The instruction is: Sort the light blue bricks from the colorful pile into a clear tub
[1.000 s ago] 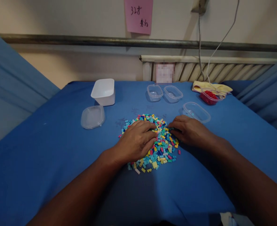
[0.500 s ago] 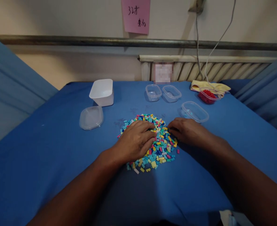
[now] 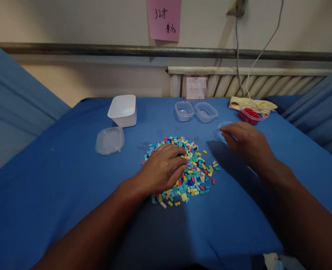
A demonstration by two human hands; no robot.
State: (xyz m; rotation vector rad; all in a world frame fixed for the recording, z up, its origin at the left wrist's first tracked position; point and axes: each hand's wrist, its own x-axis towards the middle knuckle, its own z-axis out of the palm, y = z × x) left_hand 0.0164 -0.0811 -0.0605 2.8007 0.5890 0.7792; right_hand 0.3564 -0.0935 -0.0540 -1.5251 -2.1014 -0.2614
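Observation:
A heap of small toy building bricks [image 3: 191,183] in blue, yellow, pink, green and white lies on the blue cloth. My left hand [image 3: 164,167] rests on the heap, palm down, its fingers stretched over the bricks. Off to the right, my right hand [image 3: 246,144] hovers at a clear plastic tub [image 3: 224,125] and hides most of it. Thumb and fingers are pinched together there; anything between them is too small to make out. A little light blue shows inside that tub. Several loose bricks [image 3: 215,164] lie along the heap's right edge.
At the back stand two clear tubs [image 3: 184,111] side by side. A tub of red pieces [image 3: 249,116] sits by a yellow cloth [image 3: 237,102]. Left are a white box [image 3: 122,111] and a clear lid [image 3: 110,141]. Blue curtains [image 3: 19,101] hang at both sides.
My right hand has moved from the heap's right edge up and right, over the clear tub. A few bricks now lie spread at that edge. My left hand has stayed in place.

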